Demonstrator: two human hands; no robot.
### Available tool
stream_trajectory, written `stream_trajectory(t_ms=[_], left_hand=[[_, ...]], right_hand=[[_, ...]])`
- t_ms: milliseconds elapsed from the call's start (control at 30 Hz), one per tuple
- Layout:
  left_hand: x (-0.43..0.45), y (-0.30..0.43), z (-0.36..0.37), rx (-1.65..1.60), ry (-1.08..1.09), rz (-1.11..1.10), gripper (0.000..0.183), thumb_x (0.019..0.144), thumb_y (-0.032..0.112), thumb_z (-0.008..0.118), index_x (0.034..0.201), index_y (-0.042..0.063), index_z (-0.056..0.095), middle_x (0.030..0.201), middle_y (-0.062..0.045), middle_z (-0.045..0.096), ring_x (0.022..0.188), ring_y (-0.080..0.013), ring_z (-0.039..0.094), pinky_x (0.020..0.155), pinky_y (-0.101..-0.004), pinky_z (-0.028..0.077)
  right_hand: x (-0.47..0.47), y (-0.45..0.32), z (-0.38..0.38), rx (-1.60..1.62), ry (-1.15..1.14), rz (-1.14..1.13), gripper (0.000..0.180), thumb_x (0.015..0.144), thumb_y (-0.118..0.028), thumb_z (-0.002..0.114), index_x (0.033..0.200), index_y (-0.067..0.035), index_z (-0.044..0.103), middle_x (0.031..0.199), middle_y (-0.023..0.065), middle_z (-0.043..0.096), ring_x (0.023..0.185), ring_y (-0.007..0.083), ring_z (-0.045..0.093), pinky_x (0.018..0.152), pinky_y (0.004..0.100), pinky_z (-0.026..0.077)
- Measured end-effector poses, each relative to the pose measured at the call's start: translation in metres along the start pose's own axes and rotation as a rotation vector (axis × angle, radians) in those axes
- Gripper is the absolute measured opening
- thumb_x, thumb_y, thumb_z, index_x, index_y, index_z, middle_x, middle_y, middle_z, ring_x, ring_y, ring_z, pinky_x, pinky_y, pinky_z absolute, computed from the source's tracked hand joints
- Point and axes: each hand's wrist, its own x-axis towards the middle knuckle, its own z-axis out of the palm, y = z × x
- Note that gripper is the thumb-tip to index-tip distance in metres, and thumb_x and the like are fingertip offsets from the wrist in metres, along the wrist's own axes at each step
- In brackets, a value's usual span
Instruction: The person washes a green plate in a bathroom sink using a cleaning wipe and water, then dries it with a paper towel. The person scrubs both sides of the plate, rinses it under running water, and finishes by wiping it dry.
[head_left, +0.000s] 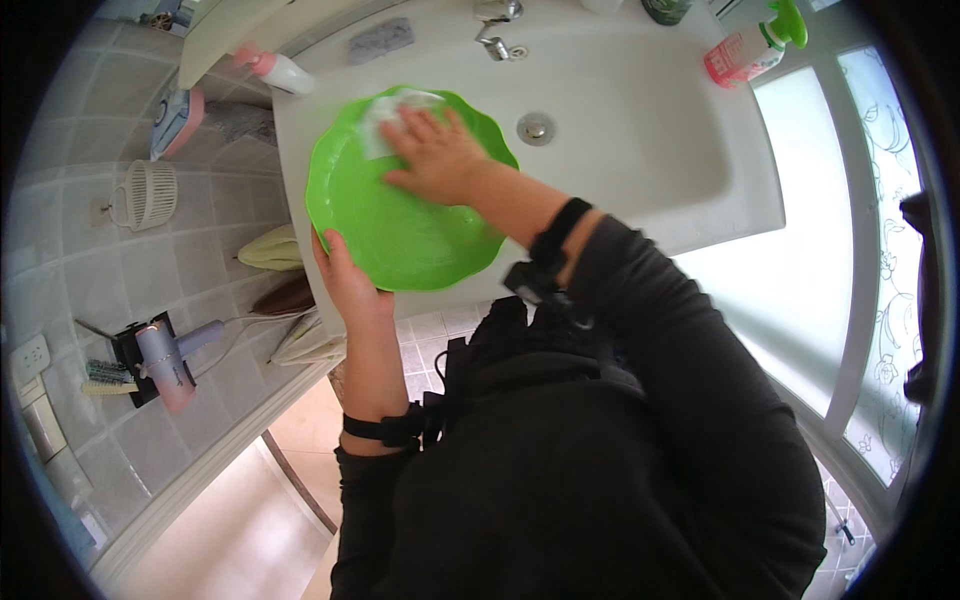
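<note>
A green plastic tray with a wavy rim (405, 232) is held over the left part of a white washbasin (637, 127). My left hand (352, 281) grips the tray's lower left rim, thumb on the inner side. Flat on a white cloth or tissue (379, 135) lies my right hand (439, 154), pressing it against the upper inside of the tray; the fingers are slightly blurred. The tray's surface looks shiny. Its underside is hidden, so whether it touches the basin cannot be told.
A chrome faucet (495, 37) and a grey cloth or sponge (381, 40) are at the basin's back. A pink-topped pump bottle (289, 75) stands left, a green-topped one (750, 56) right. A hair dryer (165, 360) and a white basket (150, 195) hang on the tiled wall.
</note>
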Motion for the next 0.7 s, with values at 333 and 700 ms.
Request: stream_trajectory(t_ms=[333,700], left_hand=[[0.003,-0.002,-0.026,0.009,0.083,0.006,0.044,0.099,0.03,0.041,0.137,0.009,0.033,0.131,-0.008,0.046,0.117,-0.0249,0.049,0.092,-0.0409,0.046],[0.0,-0.006,-0.027,-0.037,0.024,0.042,0.048,0.098,0.031,0.045,0.138,0.008,0.032,0.136,-0.012,0.041,0.118,-0.0266,0.048,0.094,-0.0395,0.044]], right_hand=[[-0.016,-0.032,0.007,0.123,-0.12,-0.188,0.076,0.089,-0.062,0.035,0.145,-0.011,0.024,0.148,0.0119,0.028,0.138,0.0244,0.024,0.11,0.0542,0.013],[-0.021,-0.062,-0.002,0.207,-0.201,-0.301,0.093,0.082,-0.075,0.027,0.144,-0.005,0.024,0.151,0.0145,0.022,0.14,0.0275,0.02,0.111,0.0503,0.014]])
